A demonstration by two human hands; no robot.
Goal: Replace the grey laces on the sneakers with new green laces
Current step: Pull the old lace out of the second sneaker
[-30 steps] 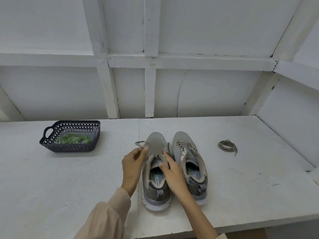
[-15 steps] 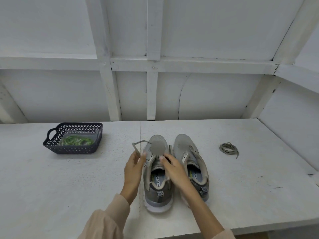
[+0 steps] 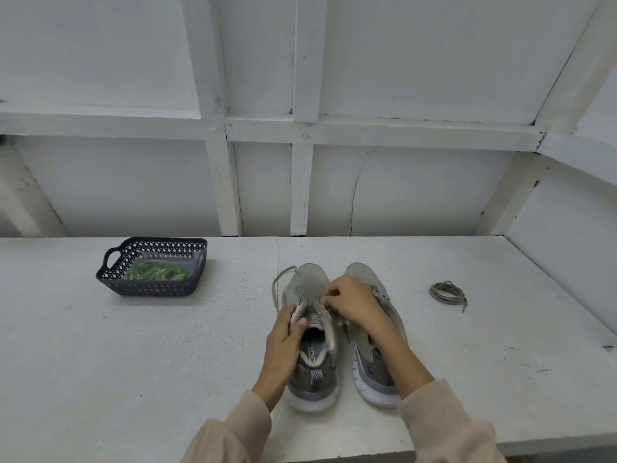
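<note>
- We see two grey sneakers side by side on the white table (image 3: 133,362), toes at twelve o'clock and heels at six o'clock.
- The left sneaker (image 3: 312,375) has a white sole and a stripe tag on its heel.
- A grey lace (image 3: 274,289) runs through its holes near the toe, and one end loops out toward ten o'clock.
- The left hand (image 3: 283,342) grips the left side of this shoe's opening, with the thumb curled over the edge.
- The right hand (image 3: 354,302) reaches across, and its curled fingers pinch the lace near the toe.
- The right sneaker (image 3: 375,379) sits just beside it at three o'clock. The right hand and arm hide its middle.
- A loose grey lace (image 3: 447,292) lies in a small heap at two o'clock, well apart from the shoes.
- A dark basket (image 3: 150,289) with a handle sits at ten o'clock, well apart too.
- Green laces (image 3: 155,272) lie inside it in a clear bag.
- Both arms come in from six o'clock in pale pink sleeves (image 3: 444,426).
- A white wall (image 3: 400,188) with white beams stands behind the table at twelve o'clock.
</note>
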